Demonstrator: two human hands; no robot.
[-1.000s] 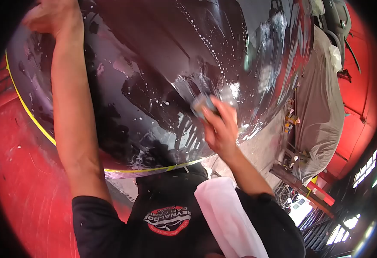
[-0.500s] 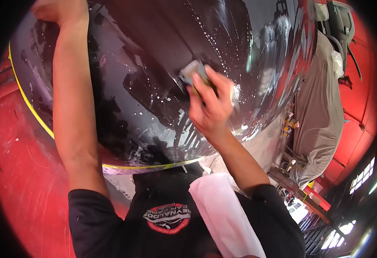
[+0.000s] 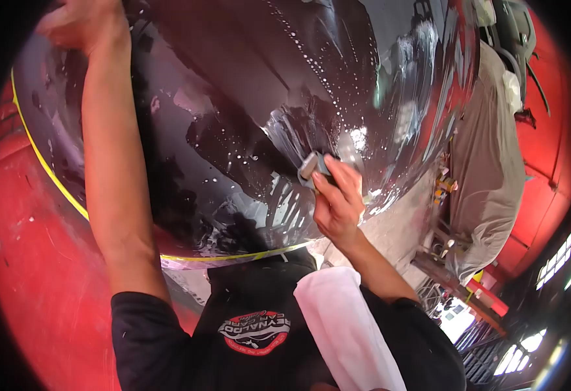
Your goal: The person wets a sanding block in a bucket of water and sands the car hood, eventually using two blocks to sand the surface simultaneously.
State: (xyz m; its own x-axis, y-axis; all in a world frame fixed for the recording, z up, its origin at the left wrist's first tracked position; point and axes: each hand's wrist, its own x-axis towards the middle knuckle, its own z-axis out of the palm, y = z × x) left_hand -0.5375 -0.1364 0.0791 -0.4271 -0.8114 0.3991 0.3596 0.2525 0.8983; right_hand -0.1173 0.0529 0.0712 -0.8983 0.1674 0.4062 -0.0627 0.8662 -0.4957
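In the head view, my right hand (image 3: 339, 199) grips a small grey sanding block (image 3: 311, 167), with thumb and fingers closed around it. The block is against a dark, wet, curved car panel (image 3: 227, 85) streaked with whitish liquid and droplets. Smeared streaks run up from the block. My left hand (image 3: 87, 25) is at the upper left, over the panel, with a digit stretched outward and the other fingers mostly cut off by the frame's dark edge. Yellow tape (image 3: 47, 171) lines the panel's near and left edge.
A red car body surface (image 3: 38, 274) lies to the left. On the right are a brown cloth-covered object (image 3: 487, 169), a red wall (image 3: 549, 156) and clutter along the floor. A white towel (image 3: 347, 326) hangs over my black shirt.
My right hand has drawn the sanding block down and slightly right, nearer my body, exposing pale streaks where it was. My left hand has shifted slightly down and left.
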